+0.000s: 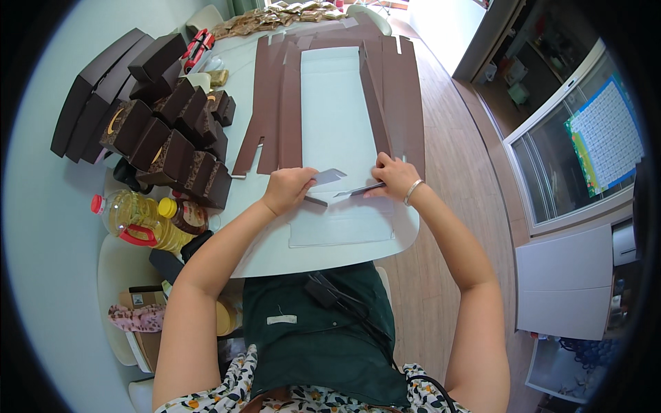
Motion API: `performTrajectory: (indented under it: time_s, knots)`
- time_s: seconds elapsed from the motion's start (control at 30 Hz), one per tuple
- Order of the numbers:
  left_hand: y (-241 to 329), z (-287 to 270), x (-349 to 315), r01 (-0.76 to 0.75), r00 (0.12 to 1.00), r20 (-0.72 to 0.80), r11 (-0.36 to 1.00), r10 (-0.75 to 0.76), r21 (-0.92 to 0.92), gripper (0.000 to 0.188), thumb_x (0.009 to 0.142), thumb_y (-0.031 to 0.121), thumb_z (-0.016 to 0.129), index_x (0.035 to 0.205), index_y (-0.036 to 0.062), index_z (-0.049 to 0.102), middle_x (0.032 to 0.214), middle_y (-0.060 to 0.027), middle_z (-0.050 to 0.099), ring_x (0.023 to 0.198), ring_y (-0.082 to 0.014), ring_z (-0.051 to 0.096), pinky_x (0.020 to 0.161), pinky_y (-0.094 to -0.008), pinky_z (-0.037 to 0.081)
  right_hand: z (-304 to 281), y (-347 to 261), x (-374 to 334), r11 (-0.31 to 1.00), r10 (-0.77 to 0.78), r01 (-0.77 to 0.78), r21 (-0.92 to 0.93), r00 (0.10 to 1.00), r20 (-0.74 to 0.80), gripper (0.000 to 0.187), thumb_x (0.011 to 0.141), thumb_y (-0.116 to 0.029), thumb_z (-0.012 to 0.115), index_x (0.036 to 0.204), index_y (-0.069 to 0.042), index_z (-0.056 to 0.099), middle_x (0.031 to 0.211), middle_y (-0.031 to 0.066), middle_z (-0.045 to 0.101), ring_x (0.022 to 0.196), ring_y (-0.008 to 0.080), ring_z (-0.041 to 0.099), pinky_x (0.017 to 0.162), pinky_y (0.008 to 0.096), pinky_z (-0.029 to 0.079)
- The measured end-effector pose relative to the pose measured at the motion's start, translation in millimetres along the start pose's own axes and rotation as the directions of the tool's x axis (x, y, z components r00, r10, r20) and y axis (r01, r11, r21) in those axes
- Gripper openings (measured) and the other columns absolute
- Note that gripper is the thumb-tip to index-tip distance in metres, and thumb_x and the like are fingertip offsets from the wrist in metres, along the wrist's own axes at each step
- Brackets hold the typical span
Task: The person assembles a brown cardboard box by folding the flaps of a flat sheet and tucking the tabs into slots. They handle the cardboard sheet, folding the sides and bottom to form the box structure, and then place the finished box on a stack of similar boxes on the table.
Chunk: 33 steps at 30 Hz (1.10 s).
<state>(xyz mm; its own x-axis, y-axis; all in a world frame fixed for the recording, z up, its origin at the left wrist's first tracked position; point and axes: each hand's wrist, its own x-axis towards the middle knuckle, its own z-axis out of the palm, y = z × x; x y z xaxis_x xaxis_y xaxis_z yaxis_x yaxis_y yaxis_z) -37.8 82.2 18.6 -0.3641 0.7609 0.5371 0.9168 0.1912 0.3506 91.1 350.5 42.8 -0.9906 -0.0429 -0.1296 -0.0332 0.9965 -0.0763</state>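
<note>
A long cardboard box blank lies lengthwise on the white table, with a pale base panel (334,110) and brown sides; the right side wall (375,103) stands up. At its near left corner my left hand (286,190) pinches a small end flap (330,176), its pale face showing. My right hand (399,177) has its fingers closed on the near right corner, where a dark-edged flap (366,189) points inward. Between the hands the two flaps stay apart. The pale near end panel (344,224) lies flat toward me.
More flat brown cardboard blanks (407,89) lie beneath and around the box. Stacked dark boxes (165,148) crowd the left, with an oil bottle (134,217) and a yellow-lidded jar (187,215) nearer me. Small golden packets (275,20) cover the table's far end.
</note>
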Motion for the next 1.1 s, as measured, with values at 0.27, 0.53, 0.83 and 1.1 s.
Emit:
performTrajectory:
  time_s: [0.27, 0.53, 0.83, 1.1]
  knots:
    - [-0.3, -10.0, 4.8, -0.134, 0.969, 0.206, 0.991, 0.134, -0.014, 0.012, 0.083, 0.012, 0.058, 0.095, 0.0115, 0.062, 0.078, -0.0055, 0.063, 0.070, -0.0270, 0.062, 0.060, -0.0370, 0.048, -11.4, -2.4, 4.3, 0.999, 0.032, -0.034, 0.016, 0.992, 0.119, 0.057, 0.078, -0.067, 0.063, 0.086, -0.011, 0.067, 0.115, 0.0073, 0.051, 0.094, 0.0287, 0.061, 0.079, 0.0416, 0.053]
    - [-0.5, -11.2, 5.4, -0.148, 0.966, 0.212, 0.989, 0.150, -0.029, 0.010, 0.083, 0.011, 0.058, 0.093, 0.0115, 0.062, 0.078, -0.0043, 0.063, 0.071, -0.0258, 0.061, 0.060, -0.0369, 0.047, -33.0, -5.3, 7.1, 0.999, 0.040, -0.046, 0.015, 0.961, 0.273, 0.065, 0.080, -0.073, 0.053, 0.097, -0.013, 0.071, 0.122, 0.0091, 0.050, 0.102, 0.0270, 0.062, 0.084, 0.0418, 0.051]
    - [-3.6, -10.6, 8.7, -0.203, 0.931, 0.315, 0.979, 0.186, 0.024, 0.015, 0.086, 0.025, 0.061, 0.089, 0.0107, 0.057, 0.074, -0.0031, 0.058, 0.071, -0.0238, 0.058, 0.060, -0.0365, 0.047, -14.1, 1.6, 5.7, 0.996, 0.044, -0.053, 0.075, 0.992, 0.121, 0.062, 0.079, -0.072, 0.056, 0.086, -0.012, 0.071, 0.115, 0.0076, 0.052, 0.096, 0.0253, 0.061, 0.081, 0.0402, 0.050]
    - [0.7, 0.6, 8.6, -0.198, 0.933, 0.345, 0.944, 0.100, 0.262, 0.037, 0.085, 0.048, 0.063, 0.087, 0.0121, 0.055, 0.073, -0.0023, 0.059, 0.072, -0.0223, 0.060, 0.057, -0.0346, 0.049, 7.9, -3.8, 4.7, 0.993, 0.103, -0.094, 0.072, 0.986, -0.132, 0.064, 0.079, -0.071, 0.055, 0.075, -0.010, 0.071, 0.101, 0.0051, 0.056, 0.091, 0.0238, 0.060, 0.075, 0.0385, 0.051]
